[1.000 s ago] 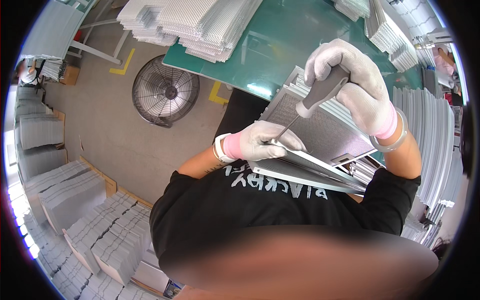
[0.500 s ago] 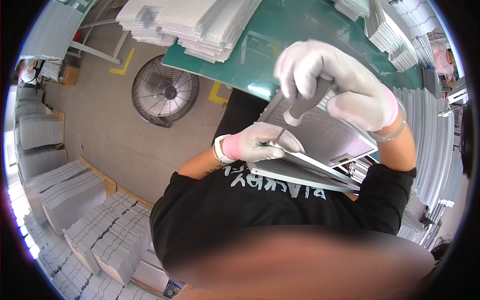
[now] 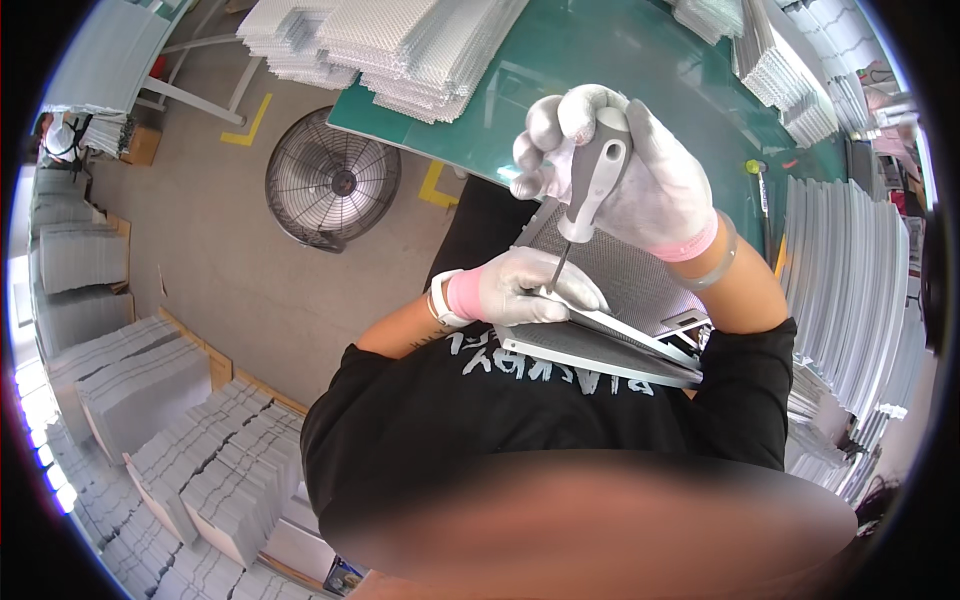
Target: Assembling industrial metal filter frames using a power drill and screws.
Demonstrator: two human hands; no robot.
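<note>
“Just below the middle of the view, what does the left hand [image 3: 522, 288] have?”

“Its gloved grip is pinched together on the near-left corner of a light-framed mesh panel [image 3: 640, 337], which runs from there toward four o'clock, tilted, close against the person's black shirt [image 3: 430, 410].”

“And the right hand [image 3: 655, 190]?”

“It hovers at one to two o'clock from the left, with a grey-handled screwdriver [image 3: 597, 178] against its palm side. The fingers curl loosely, some standing apart from the handle; whether that grip is clamped cannot be told. The shaft slants down to the panel's corner, right by the left fingers.”

“What lies around them?”

“Behind the panel, a second mesh panel [image 3: 610, 268]. Toward one o'clock, the green counter [image 3: 570, 90]; at twelve to eleven, a stack of mesh sheets [image 3: 430, 60] on it. A round fan [image 3: 333, 180] stands at ten o'clock, and upright grey panels [image 3: 840, 280] crowd three o'clock.”
</note>
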